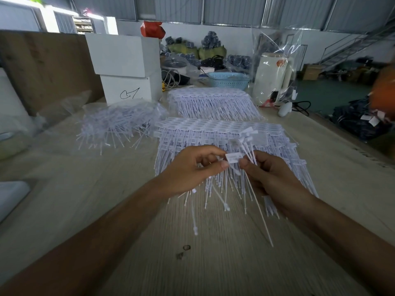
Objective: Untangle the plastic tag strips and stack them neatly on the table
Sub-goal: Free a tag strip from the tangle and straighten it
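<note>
Above the near stack of white plastic tag strips (pixel 213 129), my left hand (pixel 188 169) and my right hand (pixel 269 174) together hold a small bunch of tag strips (pixel 241 150). My left thumb and fingers pinch a white tag head (pixel 233 157); my right hand grips several strips whose tails hang down toward the wooden table (pixel 213 263). A second neat stack (pixel 209 101) lies farther back. A tangled heap of strips in a clear bag (pixel 119 122) lies to the left.
Two white boxes (pixel 126 60) stand behind the tangled heap. A blue basket (pixel 228 80) and a white appliance in clear wrap (pixel 271 80) sit at the table's far end. The table's right edge (pixel 350 144) drops to the floor.
</note>
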`<act>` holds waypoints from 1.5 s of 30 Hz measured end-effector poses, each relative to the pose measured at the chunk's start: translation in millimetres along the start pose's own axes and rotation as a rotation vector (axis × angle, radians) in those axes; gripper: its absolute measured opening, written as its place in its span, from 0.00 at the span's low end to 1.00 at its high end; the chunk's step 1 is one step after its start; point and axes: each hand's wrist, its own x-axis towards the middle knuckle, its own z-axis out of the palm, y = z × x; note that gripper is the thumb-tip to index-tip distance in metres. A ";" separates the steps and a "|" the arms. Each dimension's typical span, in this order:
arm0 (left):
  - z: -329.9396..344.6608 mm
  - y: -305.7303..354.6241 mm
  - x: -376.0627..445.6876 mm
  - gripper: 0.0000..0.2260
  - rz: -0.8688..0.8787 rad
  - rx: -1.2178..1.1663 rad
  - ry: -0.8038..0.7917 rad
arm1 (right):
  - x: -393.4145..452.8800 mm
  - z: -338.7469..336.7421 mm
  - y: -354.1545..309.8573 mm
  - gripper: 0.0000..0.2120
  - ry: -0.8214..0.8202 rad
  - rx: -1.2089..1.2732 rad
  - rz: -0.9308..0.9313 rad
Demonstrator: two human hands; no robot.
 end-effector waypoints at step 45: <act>4.3 6.9 -0.9 0.14 0.185 0.315 0.153 | 2.8 -3.8 5.9 0.16 -0.231 0.179 0.319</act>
